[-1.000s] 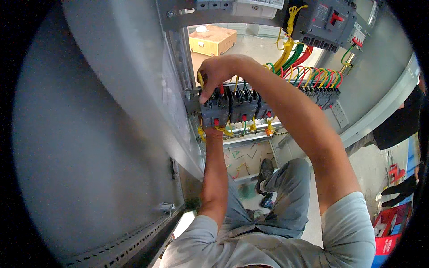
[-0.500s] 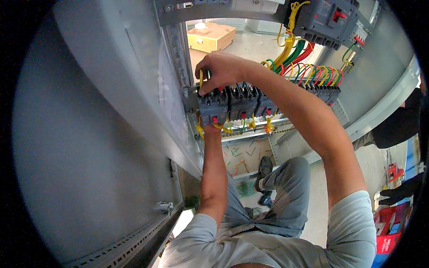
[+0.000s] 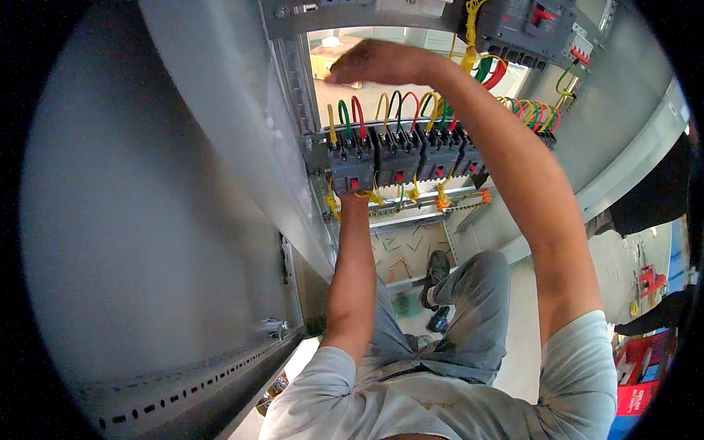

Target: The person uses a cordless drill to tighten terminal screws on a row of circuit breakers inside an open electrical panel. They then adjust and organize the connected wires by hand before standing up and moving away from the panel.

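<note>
1. Right hand (image 3: 374, 62) up above the row of grey breakers (image 3: 400, 154), fingers curled loosely, nothing visibly in its grip.
2. Left hand hidden behind the leftmost breaker (image 3: 350, 163), so can't tell its grip.
3. Red, green and yellow wire loops (image 3: 381, 110) arching just under the right hand.
4. Grey cabinet panel (image 3: 169, 213) off to the left.

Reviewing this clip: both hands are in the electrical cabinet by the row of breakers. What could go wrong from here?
1. The right hand is raised above the row of black circuit breakers, close to the looped coloured wires; it might snag or loosen one.
2. The left hand is hidden behind the breakers, among the yellow wires, so the person may be working by feel and could disturb a connection.
</note>
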